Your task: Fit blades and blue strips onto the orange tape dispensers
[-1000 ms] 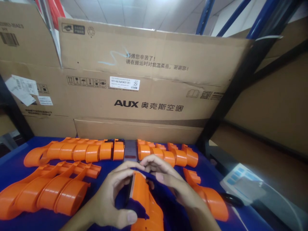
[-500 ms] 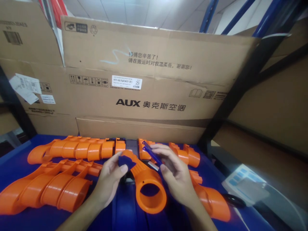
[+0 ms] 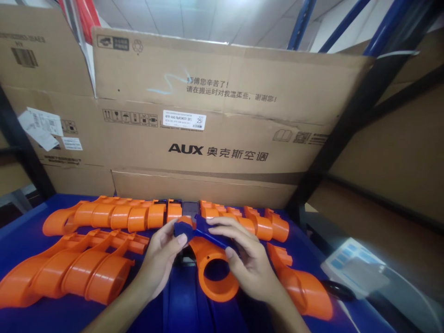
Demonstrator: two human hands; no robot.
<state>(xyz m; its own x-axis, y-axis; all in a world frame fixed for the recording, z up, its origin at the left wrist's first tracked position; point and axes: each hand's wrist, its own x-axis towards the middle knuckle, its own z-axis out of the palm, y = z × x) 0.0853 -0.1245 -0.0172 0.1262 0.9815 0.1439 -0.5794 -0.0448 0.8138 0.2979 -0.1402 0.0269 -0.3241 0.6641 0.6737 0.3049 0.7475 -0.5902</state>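
In the middle of the head view, my left hand (image 3: 164,252) pinches the upper end of an orange plastic part (image 3: 218,292) with a wide ring at its lower end. A dark blue piece (image 3: 183,230) sits at that end under my left thumb. My right hand (image 3: 248,259) is closed on a long blue plastic strip (image 3: 213,237), which lies across the neck of the orange part. The strip's tip is close to the dark blue piece; whether they touch I cannot tell. My right fingers partly cover the strip.
Orange parts (image 3: 104,215) stand in a row along the back of the blue table (image 3: 138,319), with several more (image 3: 76,275) at front left and others (image 3: 308,293) at right. A dark device (image 3: 190,209) stands behind my hands. Cardboard (image 3: 222,134) walls the back; a pale box-like object (image 3: 354,268) is at right.
My right hand has brought the blue strip left and down onto the orange part's neck, turning it flatter. My left hand keeps its hold, and the orange ring has tilted slightly.
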